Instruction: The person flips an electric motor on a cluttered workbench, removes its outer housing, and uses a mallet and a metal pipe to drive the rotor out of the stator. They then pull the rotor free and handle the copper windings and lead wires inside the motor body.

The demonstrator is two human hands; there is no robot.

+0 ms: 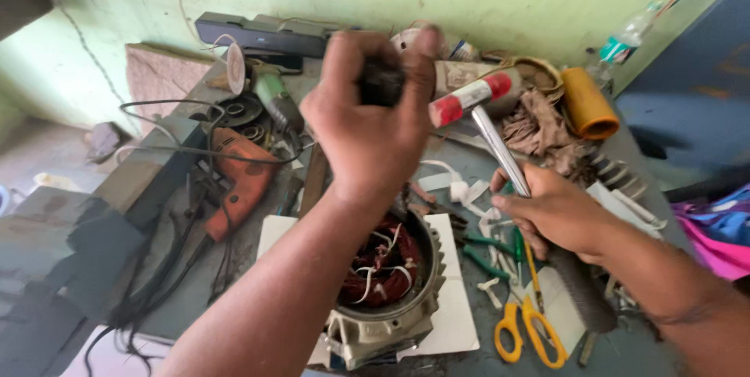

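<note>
My left hand (371,123) is raised above the bench, closed on a small dark object (380,82) whose kind I cannot tell. My right hand (551,213) grips the dark handle of a hammer (500,150); its red and white head (473,97) points up to the left, close to my left hand. Below my left forearm sits an electric motor stator (387,279), a grey metal housing with copper-red windings and white leads, on a white sheet (453,307).
An orange power drill (238,178) and a green angle grinder (275,100) lie left among black cables. Yellow-handled scissors (531,330), green-handled pliers (488,256), a rag (539,127), an orange roll (587,103) and a plastic bottle (625,41) crowd the right side.
</note>
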